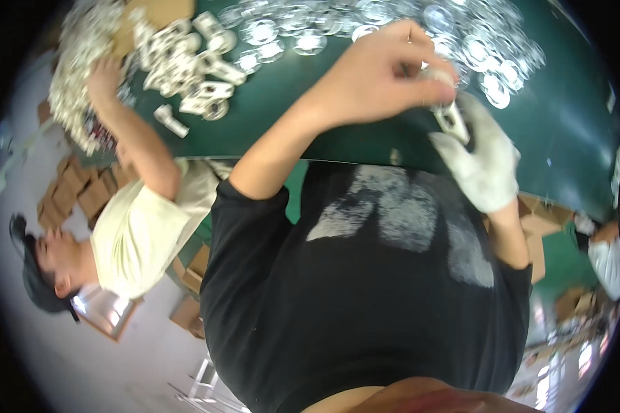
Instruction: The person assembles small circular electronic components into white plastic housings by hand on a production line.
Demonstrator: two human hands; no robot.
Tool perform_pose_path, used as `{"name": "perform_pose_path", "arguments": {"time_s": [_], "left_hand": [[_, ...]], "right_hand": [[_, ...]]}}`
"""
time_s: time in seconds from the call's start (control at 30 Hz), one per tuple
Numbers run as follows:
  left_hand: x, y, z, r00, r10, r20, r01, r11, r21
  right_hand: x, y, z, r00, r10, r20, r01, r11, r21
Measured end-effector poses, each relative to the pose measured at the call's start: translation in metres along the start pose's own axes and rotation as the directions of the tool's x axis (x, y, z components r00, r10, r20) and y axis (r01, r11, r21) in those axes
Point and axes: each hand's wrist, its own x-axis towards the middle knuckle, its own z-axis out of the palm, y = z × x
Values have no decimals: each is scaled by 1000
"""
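White plastic piece (452,124) between my two hands, above the near edge of the green table (269,107).
My gloved right hand (481,155) is partly closed, holding the piece between thumb and fingers; its long axis slants from far left to near right. My bare left hand (386,76) curls in at the far end, nearer that tip; blur means I can't tell what it grips. Clear discs (308,43) lie beyond, loose white pieces (179,65) far left.
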Motion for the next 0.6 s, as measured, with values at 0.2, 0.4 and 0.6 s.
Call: {"name": "perform_pose_path", "arguments": {"time_s": [0.2, 0.4, 0.6], "left_hand": [[41, -8, -101, 851, -124, -510, -124, 897, -425], [-32, 37, -129, 617, -91, -782, 749, 374, 547], [-117, -32, -120, 630, -53, -775, 753, 288, 592]], "right_hand": [[-4, 29, 13, 994, -58, -90, 73, 982, 174], [-3, 22, 20, 990, -142, 21, 139, 984, 115], [1, 20, 23, 970, -241, 22, 240, 970, 40]]}}
